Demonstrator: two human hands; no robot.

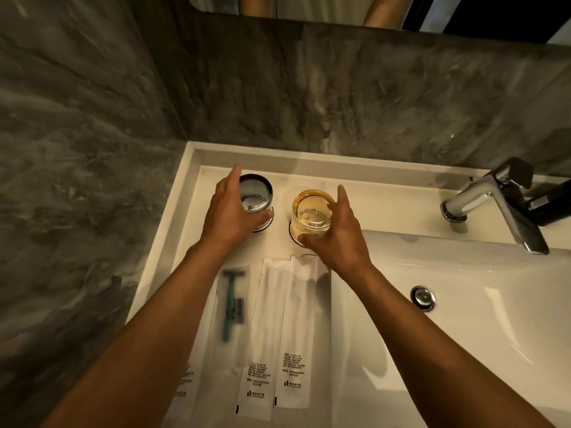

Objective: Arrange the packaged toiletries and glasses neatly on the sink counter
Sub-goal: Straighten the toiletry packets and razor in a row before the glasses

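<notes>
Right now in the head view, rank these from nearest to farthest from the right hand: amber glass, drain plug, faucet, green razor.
1. Amber glass: in the right hand, its fingers around it.
2. Drain plug and green razor: too close to call; plug in the basin to the right, razor in its packet on the left.
3. Faucet: far right, behind the basin.

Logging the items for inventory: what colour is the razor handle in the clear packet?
Green, teal-leaning, on the razor in the head view, slightly blurred.
</notes>
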